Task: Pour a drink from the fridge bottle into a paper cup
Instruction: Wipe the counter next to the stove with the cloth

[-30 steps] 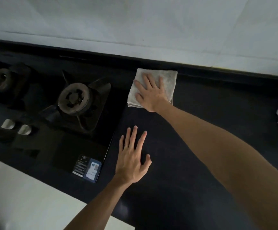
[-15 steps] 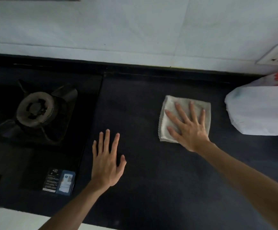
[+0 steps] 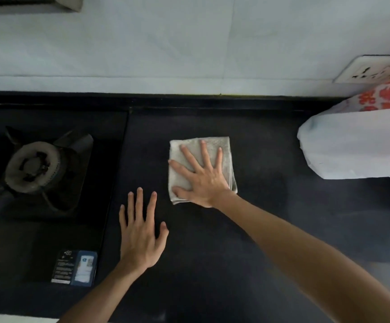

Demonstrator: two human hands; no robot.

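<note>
On the dark countertop (image 3: 236,252), mid-scene, the right hand (image 3: 203,180) presses flat on the folded grey cloth (image 3: 215,145), fingers spread wide and pointing far. The cloth is nearly square, with no clear long axis. The left hand (image 3: 140,236) is splayed wide, holding nothing, near-left of the cloth. A gas burner (image 3: 34,166) sits left and a white bag (image 3: 352,148) far right.

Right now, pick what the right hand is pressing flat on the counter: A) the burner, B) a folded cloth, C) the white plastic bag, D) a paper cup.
B: the right hand lies with fingers spread on the folded cloth, apart from the bag and burner.
</note>
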